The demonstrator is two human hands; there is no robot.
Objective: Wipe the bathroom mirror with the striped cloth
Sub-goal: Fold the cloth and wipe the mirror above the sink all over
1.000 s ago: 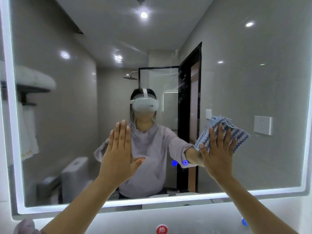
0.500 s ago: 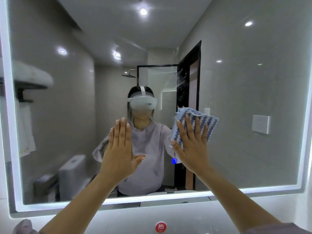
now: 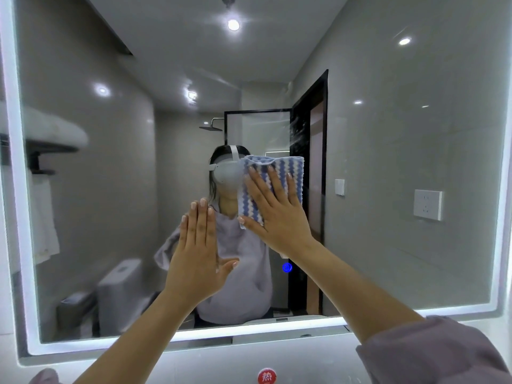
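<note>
Round red sticker with white character "热", on the pale panel under the rectangular lit-edged bathroom mirror, well below the fingers of the left hand. Small glowing blue round icon on the glass, below the fingers of the right hand; symbol unreadable.

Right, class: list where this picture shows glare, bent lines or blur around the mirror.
Head view: the mirror has a lit border that blooms white along the left and bottom; the reflected ceiling lamp flares into a star; the wide lens bows the border's straight edges; a streaky smear shows on the glass above the cloth; the sleeve at lower right looks soft.
</note>
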